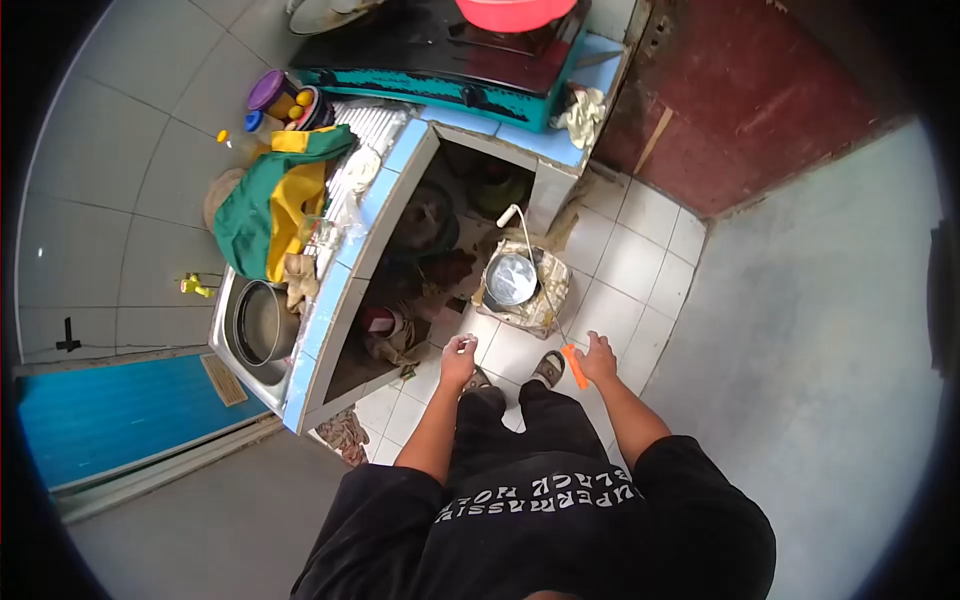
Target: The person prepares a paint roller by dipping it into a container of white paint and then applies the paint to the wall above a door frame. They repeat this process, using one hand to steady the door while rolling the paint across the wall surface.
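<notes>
My left hand [460, 358] is raised over the floor with its fingers curled together. A small pale bit shows at its fingertips, too small to name. My right hand [598, 358] holds an orange-handled tool [575, 367] on its thumb side; a thin shaft seems to run from it toward the bucket, and its tip is hard to make out. Ahead of both hands, a round metal container [511, 279] with a whitish, shiny inside sits in a worn, stained holder [548, 312] on the floor. A paint roller-like white grip [508, 215] on a bent wire rises behind it.
On the left runs a blue-tiled counter [312, 335] with a sink holding a pot [265, 322], a green and yellow cloth [250, 215] and jars. A teal stove [420, 88] carries a red basin [515, 12]. Cluttered shelf space lies below. A grey wall [790, 360] borders the right.
</notes>
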`<act>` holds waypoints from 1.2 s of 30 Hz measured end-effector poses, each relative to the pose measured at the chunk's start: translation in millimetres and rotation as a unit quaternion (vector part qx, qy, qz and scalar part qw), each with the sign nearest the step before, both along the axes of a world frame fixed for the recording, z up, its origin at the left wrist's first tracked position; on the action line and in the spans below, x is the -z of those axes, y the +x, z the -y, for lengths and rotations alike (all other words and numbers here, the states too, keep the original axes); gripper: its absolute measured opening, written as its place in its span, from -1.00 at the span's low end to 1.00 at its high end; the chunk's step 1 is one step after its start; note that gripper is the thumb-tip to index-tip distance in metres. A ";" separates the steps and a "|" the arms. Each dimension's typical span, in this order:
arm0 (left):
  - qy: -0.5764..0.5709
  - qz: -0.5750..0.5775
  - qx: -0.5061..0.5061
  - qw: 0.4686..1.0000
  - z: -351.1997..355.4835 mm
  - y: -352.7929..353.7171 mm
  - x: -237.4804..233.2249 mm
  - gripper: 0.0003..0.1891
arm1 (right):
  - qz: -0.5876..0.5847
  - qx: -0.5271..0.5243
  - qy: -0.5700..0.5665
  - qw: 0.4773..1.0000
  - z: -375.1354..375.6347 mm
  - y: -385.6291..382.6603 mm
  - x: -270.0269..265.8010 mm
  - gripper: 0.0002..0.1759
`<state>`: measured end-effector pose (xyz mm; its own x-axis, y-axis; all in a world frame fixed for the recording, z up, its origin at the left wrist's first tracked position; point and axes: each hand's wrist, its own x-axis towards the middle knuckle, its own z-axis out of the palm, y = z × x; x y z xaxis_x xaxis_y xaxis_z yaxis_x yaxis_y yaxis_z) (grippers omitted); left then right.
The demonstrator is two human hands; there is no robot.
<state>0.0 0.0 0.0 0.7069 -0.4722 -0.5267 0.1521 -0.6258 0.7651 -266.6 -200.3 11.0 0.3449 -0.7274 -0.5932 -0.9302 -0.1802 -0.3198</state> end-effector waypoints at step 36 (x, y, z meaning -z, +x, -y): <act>-0.133 0.012 -0.002 0.991 -10.5 254.3 -135.7 -0.67 | 0.288 -0.106 -0.177 0.935 29.3 449.1 -150.3 -0.74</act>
